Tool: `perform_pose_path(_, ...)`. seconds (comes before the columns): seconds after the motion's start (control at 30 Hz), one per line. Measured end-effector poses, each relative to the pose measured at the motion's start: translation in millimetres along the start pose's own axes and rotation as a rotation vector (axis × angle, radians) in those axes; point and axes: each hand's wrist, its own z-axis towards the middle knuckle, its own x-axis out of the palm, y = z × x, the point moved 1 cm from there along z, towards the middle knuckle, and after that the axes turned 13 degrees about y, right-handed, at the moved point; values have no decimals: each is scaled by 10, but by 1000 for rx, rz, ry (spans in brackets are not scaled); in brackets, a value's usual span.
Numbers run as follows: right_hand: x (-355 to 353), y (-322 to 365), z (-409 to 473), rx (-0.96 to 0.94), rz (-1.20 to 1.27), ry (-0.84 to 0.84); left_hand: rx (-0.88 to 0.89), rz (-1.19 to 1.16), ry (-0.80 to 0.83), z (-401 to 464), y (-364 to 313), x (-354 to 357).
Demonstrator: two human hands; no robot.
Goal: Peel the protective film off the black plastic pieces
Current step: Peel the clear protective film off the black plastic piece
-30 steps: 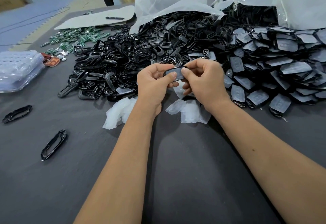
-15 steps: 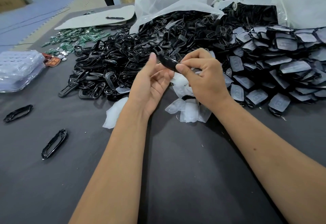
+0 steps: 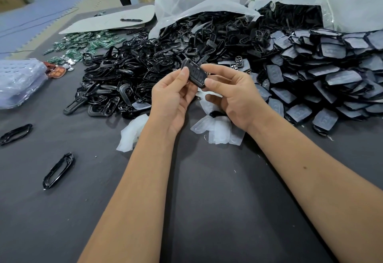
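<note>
Black plastic key-fob piece [image 3: 194, 73] with three button recesses sits tilted at frame centre, pinched at its ends between the left hand [image 3: 173, 99] and the right hand [image 3: 232, 95], above the dark grey table [image 3: 207, 190]. Crumpled clear film scraps [image 3: 215, 130] lie just below the hands.

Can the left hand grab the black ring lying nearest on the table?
Probably not right now: the left hand is pinching the black piece together with the right hand. Nothing lies between it and the ring, so once it lets go, the way looks free.
</note>
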Motion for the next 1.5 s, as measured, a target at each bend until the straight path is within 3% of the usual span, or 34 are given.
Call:
perform_pose_path(0.3,-39,-21,14,-8,-34,-93,17,185,16,-26,22,17)
perform_pose_path(0.5,-55,-19,9,-20,-11,-58,24,206,15,-34,11,19)
perform_pose_path(0.73,-46,21,11,30,180,26,20,338,82,-26,3,-9)
perform_pose_path(1.0,-63,14,-20,40,228,22,-12,233,186,-32,-10,-13)
perform_pose_path(1.13,-60,6,-27,36,247,5,-24,172,158,-38,4,-2)
perform_pose_path(1.3,-50,50,-19,-6,103,-77,-7,209,74,-71,13,-21)
perform_pose_path(1.5,-214,330,-146,-110,-291,-67,30,288,116,10,42,95)
